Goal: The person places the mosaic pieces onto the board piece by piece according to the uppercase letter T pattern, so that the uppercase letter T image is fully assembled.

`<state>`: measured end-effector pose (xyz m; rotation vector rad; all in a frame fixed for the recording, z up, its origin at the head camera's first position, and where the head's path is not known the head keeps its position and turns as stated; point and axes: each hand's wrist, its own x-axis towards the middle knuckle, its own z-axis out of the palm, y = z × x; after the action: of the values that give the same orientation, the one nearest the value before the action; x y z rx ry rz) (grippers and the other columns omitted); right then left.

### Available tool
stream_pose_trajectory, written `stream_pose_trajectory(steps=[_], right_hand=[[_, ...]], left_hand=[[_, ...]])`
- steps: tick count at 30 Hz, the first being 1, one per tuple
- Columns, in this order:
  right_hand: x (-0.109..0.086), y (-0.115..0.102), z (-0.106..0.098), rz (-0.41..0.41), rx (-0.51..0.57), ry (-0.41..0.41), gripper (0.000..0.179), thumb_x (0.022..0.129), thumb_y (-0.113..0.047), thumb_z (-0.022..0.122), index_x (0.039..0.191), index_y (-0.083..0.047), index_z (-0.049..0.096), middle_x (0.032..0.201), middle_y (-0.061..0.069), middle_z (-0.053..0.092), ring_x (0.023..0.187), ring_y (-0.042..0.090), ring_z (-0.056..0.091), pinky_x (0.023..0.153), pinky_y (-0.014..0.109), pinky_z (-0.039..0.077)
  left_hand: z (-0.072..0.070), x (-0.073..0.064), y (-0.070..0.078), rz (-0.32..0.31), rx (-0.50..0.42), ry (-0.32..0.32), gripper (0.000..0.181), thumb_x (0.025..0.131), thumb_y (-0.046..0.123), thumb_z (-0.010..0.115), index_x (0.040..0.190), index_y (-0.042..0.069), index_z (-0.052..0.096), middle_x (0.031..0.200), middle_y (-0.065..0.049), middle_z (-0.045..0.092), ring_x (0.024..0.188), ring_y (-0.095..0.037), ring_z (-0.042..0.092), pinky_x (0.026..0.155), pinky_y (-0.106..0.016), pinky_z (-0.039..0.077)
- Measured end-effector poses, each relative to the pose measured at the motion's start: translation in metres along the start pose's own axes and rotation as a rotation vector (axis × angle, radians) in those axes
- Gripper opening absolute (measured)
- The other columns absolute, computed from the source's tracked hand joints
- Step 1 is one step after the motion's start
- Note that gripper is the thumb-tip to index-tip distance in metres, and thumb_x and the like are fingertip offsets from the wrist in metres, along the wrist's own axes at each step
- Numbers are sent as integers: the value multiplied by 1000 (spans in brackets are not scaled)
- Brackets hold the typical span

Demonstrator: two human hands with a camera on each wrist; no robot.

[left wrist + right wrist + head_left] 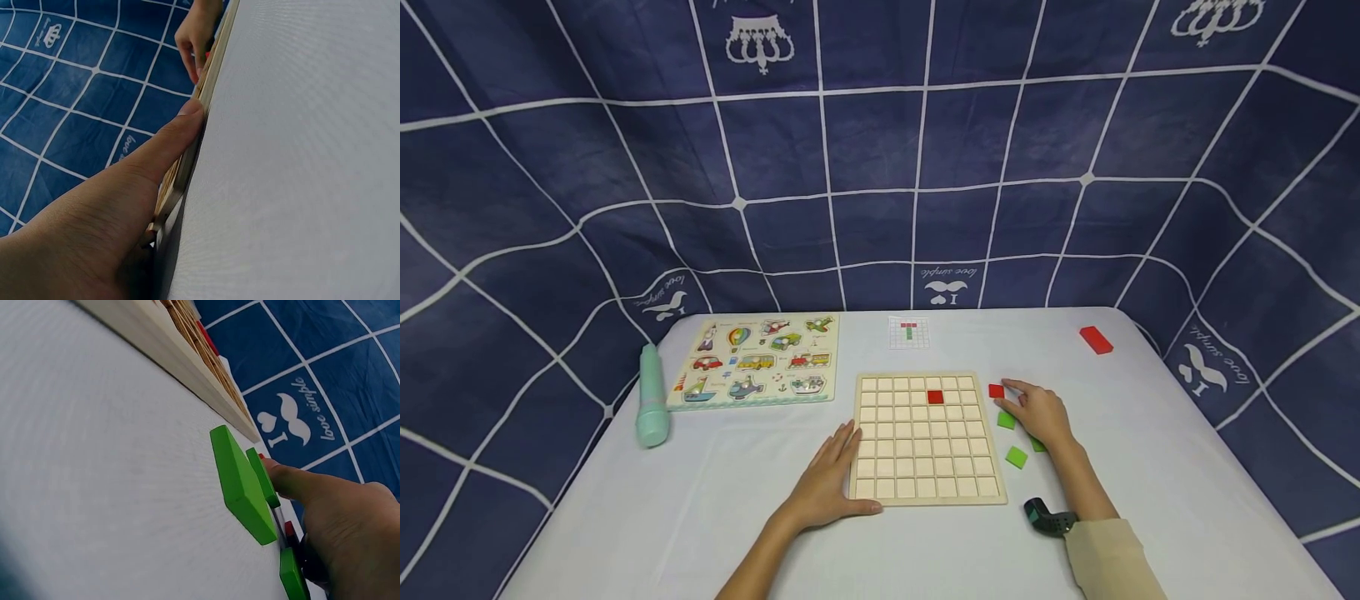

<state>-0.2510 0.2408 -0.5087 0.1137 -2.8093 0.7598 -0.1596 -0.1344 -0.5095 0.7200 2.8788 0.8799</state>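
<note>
A wooden grid board lies on the table with one red tile in an upper cell. My left hand rests at its lower left corner, fingers straight along the left side and thumb along the near edge. Right of the board, my right hand pinches a loose red tile between thumb and fingertip. Another red tile shows partly under that hand. Green tiles lie close by, one partly covered by the hand; in the right wrist view a green tile stands before the thumb.
Behind the board lies a small pattern card with a red and green T. A vehicle picture puzzle and a mint-green microphone-shaped object are at the left. Far right is a red block. A checked cloth hangs behind the table.
</note>
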Motion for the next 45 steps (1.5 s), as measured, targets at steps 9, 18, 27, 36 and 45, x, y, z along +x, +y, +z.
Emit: stream_pose_trajectory(steps=[9,18,27,36,45], right_hand=[[-2,-2,-2,-6,5,24,36,83,-30,69,110,-6,66,49,-3,34,47,14,30,44,27,24],[-10,-17,-3,-57,73,52,36,83,-36,68,108,-11,68,46,-5,32,43,11,28,40,25,23],[-17,-67,17,-200,95,51,32,81,-34,71,106,-14,70,47,-10,30,43,6,24,39,23,21],[-7,-96,45,-199,99,29,36,81,-38,70,107,-14,70,46,-9,32,44,7,25,40,24,24],[5,-100,56,-187,147,12,34,81,-33,71,107,-11,70,46,-8,33,44,7,23,39,24,22]], left_hand=[[0,0,0,-12,-10,-2,118,61,73,65,147,4,21,153,-10,11,140,-25,8,111,-42,12],[0,0,0,-10,-7,-3,119,61,74,65,147,4,21,154,-10,10,140,-25,7,111,-42,11],[-1,-1,1,-14,-10,-3,118,62,73,65,146,3,21,153,-11,11,139,-26,8,111,-42,12],[0,0,0,-16,-14,-9,119,62,74,64,147,4,20,154,-10,10,139,-26,7,111,-44,12],[-1,-1,2,-29,-29,-19,118,62,74,64,147,5,20,154,-10,9,139,-27,7,111,-46,13]])
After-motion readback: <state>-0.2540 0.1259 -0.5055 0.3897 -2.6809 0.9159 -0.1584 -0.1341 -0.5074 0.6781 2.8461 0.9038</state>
